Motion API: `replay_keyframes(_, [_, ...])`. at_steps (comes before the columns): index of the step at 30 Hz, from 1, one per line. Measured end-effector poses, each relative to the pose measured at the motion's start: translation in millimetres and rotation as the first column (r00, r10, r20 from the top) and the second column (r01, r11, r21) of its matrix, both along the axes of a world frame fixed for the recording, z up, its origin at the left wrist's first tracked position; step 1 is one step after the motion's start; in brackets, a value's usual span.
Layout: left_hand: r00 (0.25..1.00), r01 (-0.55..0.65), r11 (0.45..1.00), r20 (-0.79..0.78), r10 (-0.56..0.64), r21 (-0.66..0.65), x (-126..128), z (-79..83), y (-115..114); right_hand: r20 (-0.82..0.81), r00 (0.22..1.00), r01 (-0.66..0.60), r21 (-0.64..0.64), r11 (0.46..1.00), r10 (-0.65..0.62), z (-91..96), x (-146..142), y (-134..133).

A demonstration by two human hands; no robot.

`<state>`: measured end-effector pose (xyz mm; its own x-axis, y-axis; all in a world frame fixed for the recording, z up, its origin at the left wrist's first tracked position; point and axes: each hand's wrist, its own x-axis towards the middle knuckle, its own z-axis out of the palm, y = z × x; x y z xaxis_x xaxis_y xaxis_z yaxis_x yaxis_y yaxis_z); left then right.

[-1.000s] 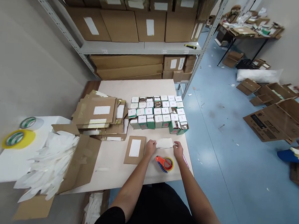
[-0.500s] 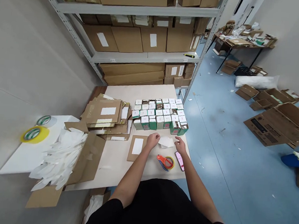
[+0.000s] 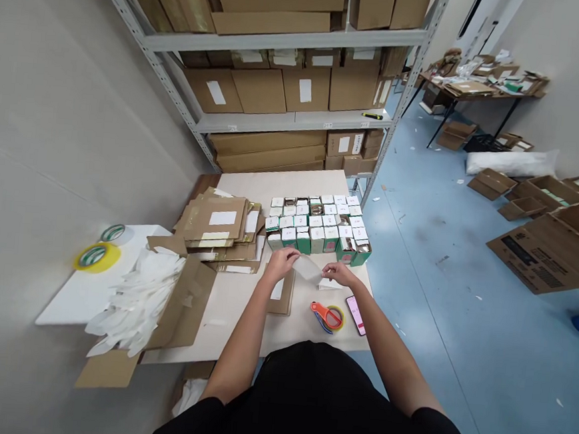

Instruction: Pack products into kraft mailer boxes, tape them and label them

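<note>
My left hand pinches one edge of a thin white sheet, perhaps paper or a flat bag. The other end of it is between the fingers of my right hand. The sheet is raised at a slant above the table. Beneath my right hand lies another white piece, partly covered. A flat cardboard piece with a white label lies under my left wrist. Just beyond both hands stand rows of small white and green boxes, some with open tops.
An orange tool and a phone lie near the front edge. Flattened cardboard is piled at left. An open carton holds white sheets beside yellow tape. Shelving with cartons stands behind.
The white sheet has been lifted off the table and stretched between my hands. My left hand has moved left, partly covering the labelled cardboard. The view has shifted slightly.
</note>
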<state>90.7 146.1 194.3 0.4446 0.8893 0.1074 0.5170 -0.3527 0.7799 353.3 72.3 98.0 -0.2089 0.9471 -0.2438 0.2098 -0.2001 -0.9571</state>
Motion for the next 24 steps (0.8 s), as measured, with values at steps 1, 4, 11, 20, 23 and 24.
replay_keyframes(1, [1.0,-0.016,1.0,0.019,0.016,-0.007,-3,-0.2,-1,-0.007,1.0,0.0,0.015,1.0,0.0,0.6,-2,1])
replay_keyframes(4, [0.993,-0.089,0.994,0.071,0.094,-0.064,-9,-6.2,-5,-0.033,0.998,0.061,0.078,0.995,-0.058,-0.1,-3,3])
replay_keyframes(11, [0.866,-0.392,0.902,0.259,0.428,-0.18,-41,-16.4,3,-0.003,0.951,0.306,0.134,0.942,-0.309,-19.9,30,-6])
replay_keyframes(20, [0.907,-0.327,0.941,0.308,0.286,0.09,8,-31.1,-40,-0.112,0.866,0.484,-0.051,0.873,-0.487,0.1,-21,-30])
replay_keyframes(23, [0.977,-0.138,0.958,0.191,0.091,0.252,31,-41.0,-69,-0.404,0.805,0.427,-0.117,0.897,-0.436,24.4,-57,-32])
replay_keyframes(24, [0.989,-0.046,0.954,0.147,0.002,0.297,36,-42.2,-77,-0.436,0.766,0.471,-0.12,0.874,-0.473,32.3,-65,-32])
